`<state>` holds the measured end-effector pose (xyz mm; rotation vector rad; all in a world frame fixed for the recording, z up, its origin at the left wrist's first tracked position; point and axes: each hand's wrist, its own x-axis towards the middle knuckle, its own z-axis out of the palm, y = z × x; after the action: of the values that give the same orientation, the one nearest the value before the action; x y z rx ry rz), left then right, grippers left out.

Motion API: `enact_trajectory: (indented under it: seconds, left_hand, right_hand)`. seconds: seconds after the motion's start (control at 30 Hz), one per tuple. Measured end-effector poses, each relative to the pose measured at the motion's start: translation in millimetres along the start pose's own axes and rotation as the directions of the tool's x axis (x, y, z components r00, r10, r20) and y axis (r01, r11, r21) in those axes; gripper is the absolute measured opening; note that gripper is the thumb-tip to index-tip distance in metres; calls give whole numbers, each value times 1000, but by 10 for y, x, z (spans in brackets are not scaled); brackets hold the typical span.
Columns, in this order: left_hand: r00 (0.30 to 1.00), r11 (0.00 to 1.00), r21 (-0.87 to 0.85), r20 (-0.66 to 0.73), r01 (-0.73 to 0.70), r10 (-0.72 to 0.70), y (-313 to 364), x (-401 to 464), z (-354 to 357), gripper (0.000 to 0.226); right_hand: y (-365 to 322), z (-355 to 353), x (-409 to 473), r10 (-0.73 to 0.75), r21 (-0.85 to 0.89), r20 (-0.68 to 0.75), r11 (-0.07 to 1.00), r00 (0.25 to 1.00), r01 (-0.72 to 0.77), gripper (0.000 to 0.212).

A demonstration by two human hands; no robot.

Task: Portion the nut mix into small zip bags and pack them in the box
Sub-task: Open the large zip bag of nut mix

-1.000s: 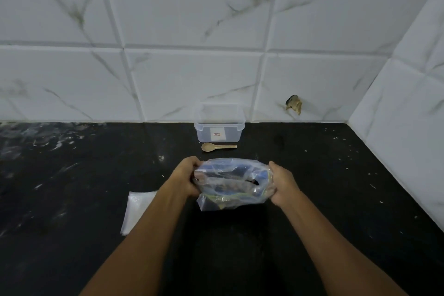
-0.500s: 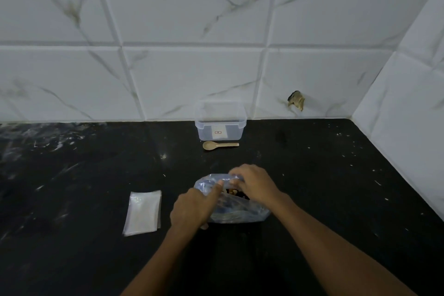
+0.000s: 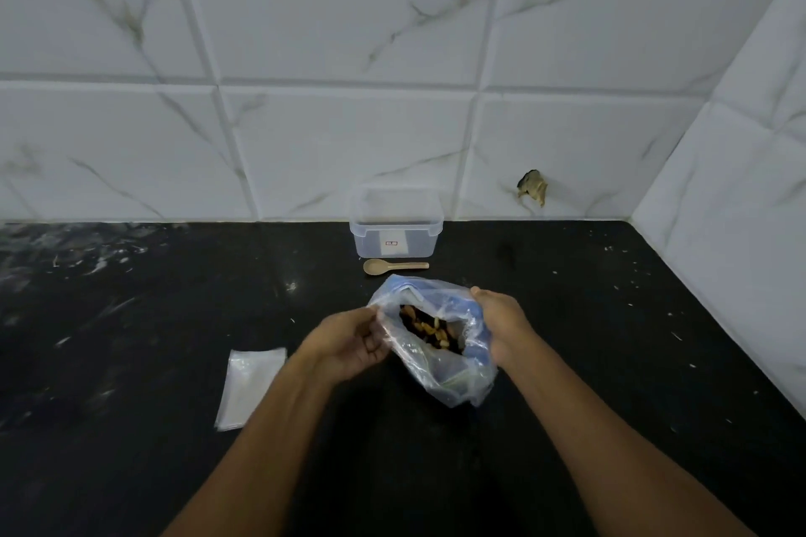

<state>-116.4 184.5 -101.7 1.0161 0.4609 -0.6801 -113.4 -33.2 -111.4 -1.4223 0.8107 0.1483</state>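
hands: left grip (image 3: 349, 340), right grip (image 3: 501, 325) grasping nut bag (image 3: 440, 362) | box (image 3: 396, 227) contents unclear

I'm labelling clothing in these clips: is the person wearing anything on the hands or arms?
No. The left hand and right hand are bare, with no gloves, rings or watch visible. Both forearms are bare to the frame edge; no sleeve shows.
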Motion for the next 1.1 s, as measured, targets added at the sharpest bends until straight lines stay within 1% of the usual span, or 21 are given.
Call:
enact_trajectory:
  seconds: [0.07, 0.1, 0.17, 0.27, 0.3, 0.37, 0.43, 0.5, 0.53, 0.63, 0.67, 0.7, 0.77, 0.8, 0.83, 0.87, 0.9, 0.93, 1.0, 1.07, 1.1]
  left_hand:
    - [990, 995, -9, 104, 95, -93, 78, -21, -33, 18]
    - [986, 993, 2, 118, 121, -121, 106, -20, -39, 19]
    - [985, 988, 40, 86, 148, -151, 139, 10, -31, 18]
    - [989, 986, 76, -8, 146, -146, 152, 95, 12, 21]
    - [991, 986, 97, -27, 135, -133, 147, 127, 26, 22]
    - [995, 979, 180, -66, 92, -81, 135, 187, 49, 24]
    - [993, 959, 278, -112, 62, -32, 119, 219, 73, 20]
    - [990, 933, 357, -142, 53, -2, 89, 249, 96, 15]
    - [989, 924, 377, -148, 66, -10, 72, 273, 99, 21]
    - [989, 915, 396, -142, 83, -29, 41, 331, 125, 31]
    - [990, 907, 412, -141, 84, -28, 42, 338, 142, 33]
    - [990, 897, 434, -141, 87, -28, 53, 337, 157, 33]
    - [990, 870, 485, -137, 88, -24, 78, 325, 161, 33]
    - [991, 858, 507, -135, 89, -23, 92, 323, 149, 33]
    - [991, 849, 522, -130, 86, -21, 103, 323, 133, 35]
    - [993, 845, 529, -118, 77, -16, 105, 330, 115, 36]
    - [995, 844, 533, -101, 59, -6, 106, 330, 109, 36]
    - [996, 844, 534, -84, 38, 8, 105, 327, 105, 35]
    - [998, 847, 532, -60, 7, 29, 106, 320, 107, 37]
    - [999, 841, 541, -30, -10, 32, 125, 326, 93, 42]
    - [999, 837, 547, -19, -18, 34, 139, 330, 84, 44]
  right_hand:
    - [-63, -47, 4, 116, 91, 25, 989, 993, -118, 29]
    - [-80, -55, -11, 148, 133, 48, 979, 988, -153, 31]
    - [-84, -46, -78, 144, 199, 100, 967, 985, -161, 28]
    - [-26, -45, -157, 76, 217, 126, 971, 989, -103, 24]
    - [18, -52, -155, 36, 176, 107, 983, 994, -55, 23]
    - [94, -71, -164, -85, 4, 57, 996, 995, 85, 27]
    - [159, -89, -163, -185, -192, 81, 961, 979, 198, 32]
    - [173, -82, -187, -253, -384, 171, 873, 952, 301, 36]
    - [175, -64, -181, -287, -475, 225, 802, 931, 362, 38]
    - [216, 52, -134, -382, -614, 366, 586, 849, 528, 61]
    - [247, 101, -117, -408, -652, 384, 515, 828, 556, 63]
    - [276, 140, -95, -447, -694, 386, 435, 807, 573, 58]
    - [314, 185, -63, -540, -748, 394, 281, 744, 601, 34]
    - [311, 191, -65, -561, -737, 411, 259, 719, 624, 23]
    - [298, 197, -79, -554, -698, 430, 297, 713, 652, 19]
    - [278, 204, -98, -526, -644, 436, 384, 730, 662, 20]
    - [252, 203, -111, -488, -593, 421, 490, 764, 639, 23]
    - [227, 203, -121, -453, -540, 393, 591, 801, 599, 27]
    - [218, 200, -101, -373, -440, 325, 754, 869, 488, 35]
    - [223, 207, -119, -313, -319, 288, 860, 905, 399, 41]
    - [233, 209, -128, -303, -257, 265, 893, 915, 370, 40]
